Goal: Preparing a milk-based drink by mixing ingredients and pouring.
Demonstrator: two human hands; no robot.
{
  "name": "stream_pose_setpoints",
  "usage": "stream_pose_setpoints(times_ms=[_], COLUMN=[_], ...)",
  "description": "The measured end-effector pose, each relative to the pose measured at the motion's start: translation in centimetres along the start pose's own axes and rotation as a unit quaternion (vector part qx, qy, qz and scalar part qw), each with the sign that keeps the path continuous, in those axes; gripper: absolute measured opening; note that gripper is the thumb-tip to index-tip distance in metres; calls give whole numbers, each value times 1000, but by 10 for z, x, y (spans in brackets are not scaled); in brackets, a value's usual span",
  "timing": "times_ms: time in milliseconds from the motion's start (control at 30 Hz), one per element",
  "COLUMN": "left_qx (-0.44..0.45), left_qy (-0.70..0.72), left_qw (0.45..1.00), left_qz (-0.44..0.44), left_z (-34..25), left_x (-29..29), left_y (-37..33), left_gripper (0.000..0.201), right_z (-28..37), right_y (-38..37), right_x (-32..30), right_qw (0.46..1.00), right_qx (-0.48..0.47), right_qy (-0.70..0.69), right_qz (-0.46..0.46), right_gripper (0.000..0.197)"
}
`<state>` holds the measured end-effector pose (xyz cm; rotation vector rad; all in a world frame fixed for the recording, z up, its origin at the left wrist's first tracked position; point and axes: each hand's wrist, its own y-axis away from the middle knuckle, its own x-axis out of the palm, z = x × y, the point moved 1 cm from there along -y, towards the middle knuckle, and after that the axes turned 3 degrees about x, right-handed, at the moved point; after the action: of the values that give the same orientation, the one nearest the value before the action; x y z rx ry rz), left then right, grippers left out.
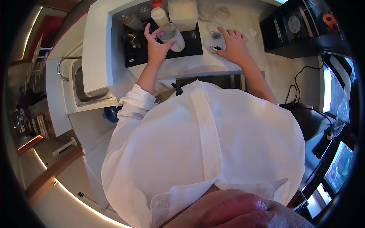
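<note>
Fingers of the left hand curl around a clear measuring cup, thumb on one side and the rest on the other, holding it tilted over the black mat on the bench. Over to the right, the right hand lies palm down with its fingers spread over a small glass jar with something dark at the bottom, standing on the bench just beside the mat. Behind the cup stand a white tub, a white-capped bottle and some clear glasses. A sink sits to the left, a black machine to the right.
</note>
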<state>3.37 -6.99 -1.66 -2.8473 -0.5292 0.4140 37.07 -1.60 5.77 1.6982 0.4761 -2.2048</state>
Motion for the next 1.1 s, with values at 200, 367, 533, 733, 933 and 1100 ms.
stream_pose_setpoints(times_ms=[200, 367, 533, 733, 933, 1100], left_qx=[28, 7, -8, 71, 189, 217], left_qy=[-138, -193, -187, -233, -306, -369], left_qw=[989, 980, 982, 970, 933, 903], left_qz=[56, 53, 40, 16, 12, 44], left_z=[6, 19, 27, 19, -55, -87], left_x=[9, 4, 5, 5, 1, 1], left_y=[9, 17, 13, 12, 3, -5], left_gripper=[131, 118, 112, 102, 98, 98], right_z=[9, 18, 23, 33, 32, 38], right_y=[-6, -7, -11, -21, -29, -35], right_x=[-11, -17, -16, -15, 2, 5], right_qw=[989, 979, 976, 977, 955, 946], right_qx=[-24, -20, -25, -63, -80, -92], right_qy=[-144, -201, -216, -203, -284, -308], right_qz=[-19, 14, 31, 30, 25, 35], right_gripper=[102, 99, 102, 108, 113, 116])
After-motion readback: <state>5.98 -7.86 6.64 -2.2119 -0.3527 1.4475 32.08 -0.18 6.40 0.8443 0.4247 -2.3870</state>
